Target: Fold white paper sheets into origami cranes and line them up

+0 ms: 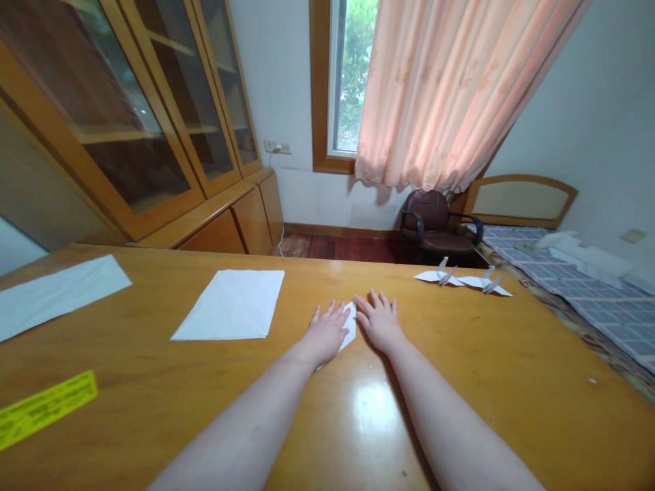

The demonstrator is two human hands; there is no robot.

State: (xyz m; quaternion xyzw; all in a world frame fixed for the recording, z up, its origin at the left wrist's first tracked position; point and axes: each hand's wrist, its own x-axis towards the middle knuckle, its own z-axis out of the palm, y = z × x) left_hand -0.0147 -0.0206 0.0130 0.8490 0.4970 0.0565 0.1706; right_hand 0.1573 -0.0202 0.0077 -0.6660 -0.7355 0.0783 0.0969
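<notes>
Under my left hand [327, 332] lies a small folded piece of white paper [350, 329], partly hidden by the palm and fingers. That hand rests flat on it with the fingers spread. My right hand [379, 320] is just to the right of the paper, fingers apart, its index fingertip at or very near the paper's upper corner. Farther left on the table is a flat stack of white paper sheets [230, 305]. Toward the back right stand two folded paper cranes [444, 275] with white wings spread, side by side.
The wooden table [327, 436] reaches to a far edge. A white paper strip [61, 293] and a yellow label with writing [48, 408] lie at left. Beyond are a glass-door cabinet [220, 184], an office chair [434, 221] and a bed [573, 279] at right.
</notes>
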